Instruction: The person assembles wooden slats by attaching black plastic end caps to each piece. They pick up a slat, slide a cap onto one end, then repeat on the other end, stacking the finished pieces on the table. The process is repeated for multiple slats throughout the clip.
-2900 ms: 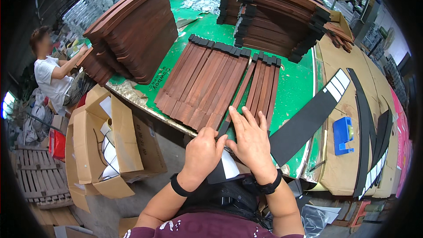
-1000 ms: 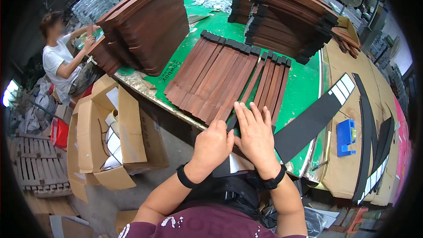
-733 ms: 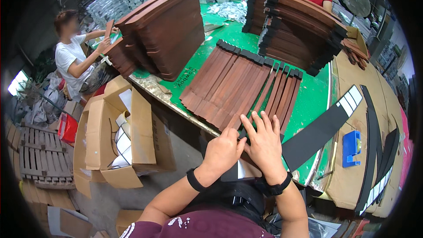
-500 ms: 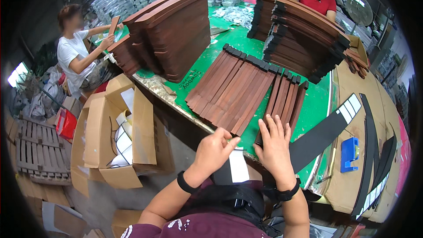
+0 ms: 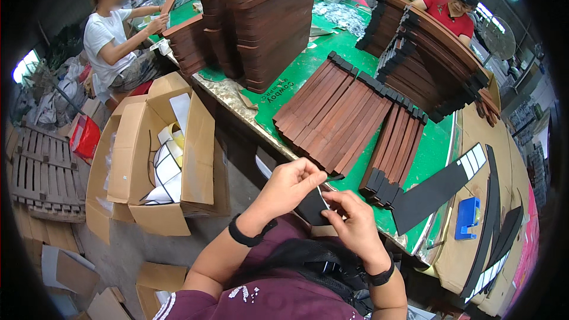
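Note:
Close to my body, at the table's near edge, a small black piece with a thin white edge is held between my hands. My left hand pinches its upper part between thumb and fingers. My right hand is closed at its right edge, thumb and forefinger bent against it. Just beyond lies a wide row of reddish-brown wooden slats with black far ends. To its right, a narrower bundle of slats shows black at both ends. Neither hand touches the slats.
Tall stacks of curved brown wood and black-ended pieces stand on the green table. A black sheet, blue tape dispenser and black strips lie right. Left: an open carton. Two people work across the table.
My right hand has left the narrower slat bundle and come down to the black piece. The piece's broad white face has turned out of sight. The view has shifted.

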Demonstrator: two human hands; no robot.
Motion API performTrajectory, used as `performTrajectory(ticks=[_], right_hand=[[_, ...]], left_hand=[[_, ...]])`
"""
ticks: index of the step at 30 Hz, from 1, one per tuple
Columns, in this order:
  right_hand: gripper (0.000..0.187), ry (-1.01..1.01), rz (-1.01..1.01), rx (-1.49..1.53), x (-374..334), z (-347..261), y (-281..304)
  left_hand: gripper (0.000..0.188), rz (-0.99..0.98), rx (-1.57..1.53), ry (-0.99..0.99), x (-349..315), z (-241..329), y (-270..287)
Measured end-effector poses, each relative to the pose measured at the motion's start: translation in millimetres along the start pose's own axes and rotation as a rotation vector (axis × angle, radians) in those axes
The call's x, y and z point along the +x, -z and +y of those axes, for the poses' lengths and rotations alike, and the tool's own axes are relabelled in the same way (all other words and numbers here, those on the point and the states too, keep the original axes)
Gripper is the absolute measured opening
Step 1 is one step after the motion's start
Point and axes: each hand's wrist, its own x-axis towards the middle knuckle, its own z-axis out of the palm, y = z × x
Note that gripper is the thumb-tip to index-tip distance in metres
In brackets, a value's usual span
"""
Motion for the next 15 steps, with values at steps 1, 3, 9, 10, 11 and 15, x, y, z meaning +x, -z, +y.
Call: performTrajectory(ticks=[1, 3, 9, 10, 11, 15], right_hand=[[0.037, 0.000, 0.008, 0.016, -2, 3, 0], [0.035, -0.013, 0.030, 0.044, -4, 3, 2], [0.039, 0.242, 0.142, -0.449, -2, -17, -5], [0.040, 0.251, 0.158, -0.465, -1, -19, -9], [0.042, 0.261, 0.173, -0.481, -1, -20, -13], [0.044, 0.265, 0.186, -0.470, 1, -16, -21]], left_hand=[[0.020, -0.073, -0.034, 0.050, -7, 8, 7], [0.018, -0.183, -0.084, 0.082, -16, 8, 17], [0.018, -0.111, -0.372, 0.061, -27, -16, -1], [0.019, -0.113, -0.421, 0.065, -27, -18, -3], [0.019, -0.134, -0.444, 0.085, -28, -18, -5], [0.019, -0.071, -0.473, 0.051, -29, -22, -6]])
